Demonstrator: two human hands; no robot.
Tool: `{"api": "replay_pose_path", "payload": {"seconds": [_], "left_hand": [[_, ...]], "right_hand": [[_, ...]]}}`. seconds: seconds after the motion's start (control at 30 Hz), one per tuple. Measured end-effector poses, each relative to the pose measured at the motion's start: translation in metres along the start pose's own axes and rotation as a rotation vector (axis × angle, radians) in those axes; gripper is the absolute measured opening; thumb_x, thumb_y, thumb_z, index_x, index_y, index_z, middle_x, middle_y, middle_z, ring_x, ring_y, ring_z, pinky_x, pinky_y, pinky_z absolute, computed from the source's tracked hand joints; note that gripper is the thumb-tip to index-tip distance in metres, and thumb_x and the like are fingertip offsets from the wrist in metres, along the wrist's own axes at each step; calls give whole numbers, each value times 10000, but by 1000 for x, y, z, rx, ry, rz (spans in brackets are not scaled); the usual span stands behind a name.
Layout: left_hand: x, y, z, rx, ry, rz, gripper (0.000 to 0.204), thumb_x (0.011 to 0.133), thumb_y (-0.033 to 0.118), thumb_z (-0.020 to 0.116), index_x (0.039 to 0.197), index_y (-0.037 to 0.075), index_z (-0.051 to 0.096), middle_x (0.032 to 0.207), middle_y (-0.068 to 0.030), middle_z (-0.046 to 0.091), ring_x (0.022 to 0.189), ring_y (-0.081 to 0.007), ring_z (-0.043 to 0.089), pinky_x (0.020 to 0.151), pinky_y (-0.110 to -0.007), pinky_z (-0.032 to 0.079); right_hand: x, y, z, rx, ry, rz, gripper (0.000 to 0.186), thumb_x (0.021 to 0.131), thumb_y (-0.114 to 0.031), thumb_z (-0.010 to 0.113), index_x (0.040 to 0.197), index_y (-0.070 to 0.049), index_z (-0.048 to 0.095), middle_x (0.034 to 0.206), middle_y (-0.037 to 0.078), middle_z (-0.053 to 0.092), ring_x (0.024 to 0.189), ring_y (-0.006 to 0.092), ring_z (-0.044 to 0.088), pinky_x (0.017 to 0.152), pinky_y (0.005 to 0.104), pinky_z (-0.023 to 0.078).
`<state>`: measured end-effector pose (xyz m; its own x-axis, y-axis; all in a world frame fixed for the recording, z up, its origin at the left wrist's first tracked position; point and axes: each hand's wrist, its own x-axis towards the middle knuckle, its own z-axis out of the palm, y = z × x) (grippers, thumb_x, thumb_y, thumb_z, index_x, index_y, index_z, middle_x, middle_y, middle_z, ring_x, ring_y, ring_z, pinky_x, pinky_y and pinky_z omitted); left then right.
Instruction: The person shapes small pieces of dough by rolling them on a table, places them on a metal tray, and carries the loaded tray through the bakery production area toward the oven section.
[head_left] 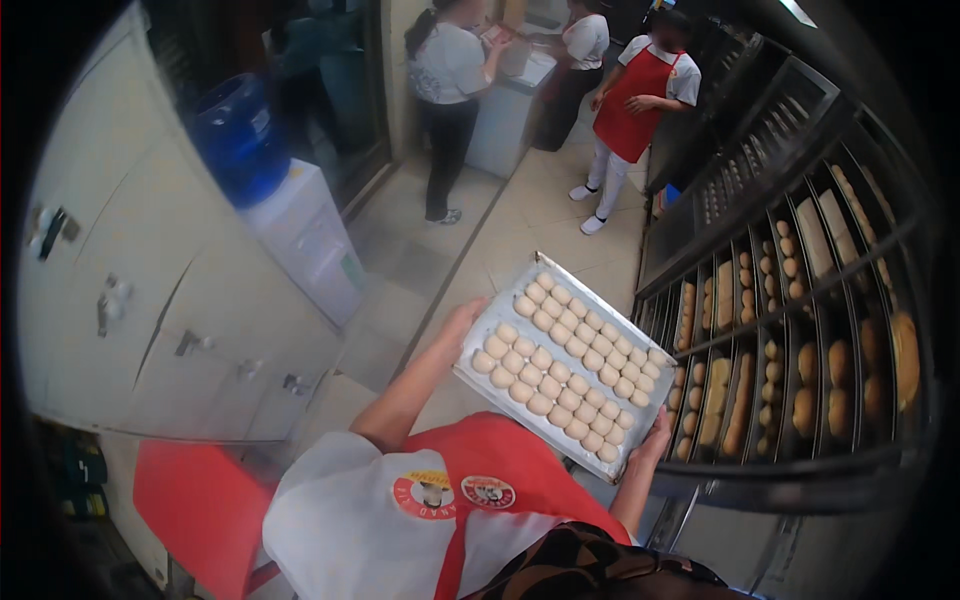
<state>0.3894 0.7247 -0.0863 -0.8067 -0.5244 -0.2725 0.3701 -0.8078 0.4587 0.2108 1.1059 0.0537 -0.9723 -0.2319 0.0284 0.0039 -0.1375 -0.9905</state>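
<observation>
A metal baking tray is held out in front of me, tilted in the picture from upper left to lower right. Rows of small round dough balls lie on it in two groups, with a bare strip between them. My left hand grips the tray's left edge, its fingers partly hidden by the rim. At the lower right corner, my right hand is closed round the edge, fingers mostly underneath.
A tall rack on the right holds trays of bread and buns. On the left stand white lockers and a water dispenser with a blue bottle. A person in a red apron stands ahead; two others are at a counter. A red chair is behind left.
</observation>
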Motion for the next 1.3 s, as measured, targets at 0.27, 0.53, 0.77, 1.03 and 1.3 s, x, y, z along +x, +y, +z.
{"api": "replay_pose_path", "payload": {"seconds": [0.27,0.53,0.77,1.03,1.3], "left_hand": [[-36,-10,-21,87,2,188,333,965,387,647,917,59,677,822,-53,643,719,-167,612,683,-337,511],[-23,-55,-49,103,77,386,324,981,325,641,1067,18,700,974,-67,697,892,-160,647,856,-307,513],[-39,-39,-22,159,33,463,299,971,303,651,1044,17,698,981,-62,699,894,-144,648,843,-300,512],[-43,-42,-18,220,65,597,321,968,317,630,1028,5,677,1002,-86,694,926,-151,640,856,-312,505],[-56,-61,-30,286,126,669,324,958,327,643,988,10,696,987,-65,682,931,-143,618,863,-317,490]], "right_hand": [[27,15,-7,-23,-167,-71,528,1007,-360,577,1378,17,564,1361,113,639,1238,252,601,1107,385,404],[59,20,-15,18,-316,-15,544,1010,-380,565,1380,19,566,1368,126,635,1253,260,598,1117,393,404],[54,30,-33,22,-295,-46,560,1010,-407,550,1357,32,572,1326,162,656,1205,312,637,1078,431,459],[62,41,-26,85,-344,-31,579,1019,-419,527,1386,30,541,1368,173,619,1236,310,610,1085,429,450],[71,46,-28,122,-474,-108,585,1022,-425,522,1385,33,538,1371,171,617,1227,298,614,1076,427,453]]}}
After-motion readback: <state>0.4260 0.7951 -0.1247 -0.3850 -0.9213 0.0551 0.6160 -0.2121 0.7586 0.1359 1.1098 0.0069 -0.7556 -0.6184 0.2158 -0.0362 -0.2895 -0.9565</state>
